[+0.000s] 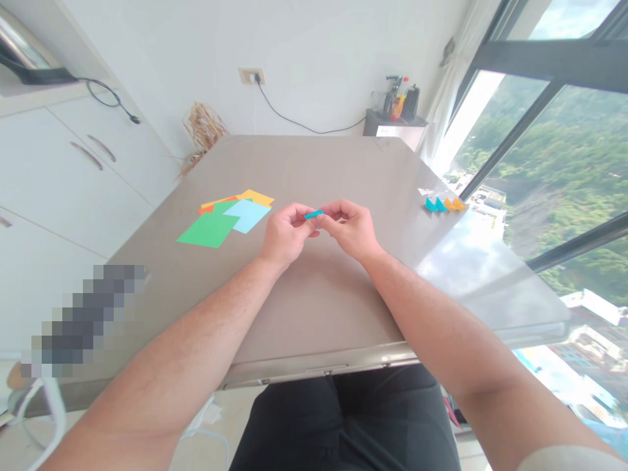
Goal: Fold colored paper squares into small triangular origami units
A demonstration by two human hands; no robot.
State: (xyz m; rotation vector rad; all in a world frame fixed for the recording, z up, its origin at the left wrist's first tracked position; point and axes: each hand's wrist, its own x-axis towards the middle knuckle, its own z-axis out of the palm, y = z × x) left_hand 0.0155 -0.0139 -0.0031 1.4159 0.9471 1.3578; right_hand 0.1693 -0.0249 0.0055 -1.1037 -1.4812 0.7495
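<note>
Teal folded paper strip (314, 214) lies left-to-right between the 2 hands, pinched at its ends by left hand (286, 233) and right hand (350, 229), above the table (318, 307).

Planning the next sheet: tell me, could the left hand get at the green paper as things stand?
Probably yes: the green paper lies flat, left of the left hand, bare table between them, though that hand is pinching a teal piece.

Your forearms are bare, your hands (318, 229) ungloved and without rings; you wear black trousers (343, 418), a pale sleeve edge (569, 458) at right.
</note>
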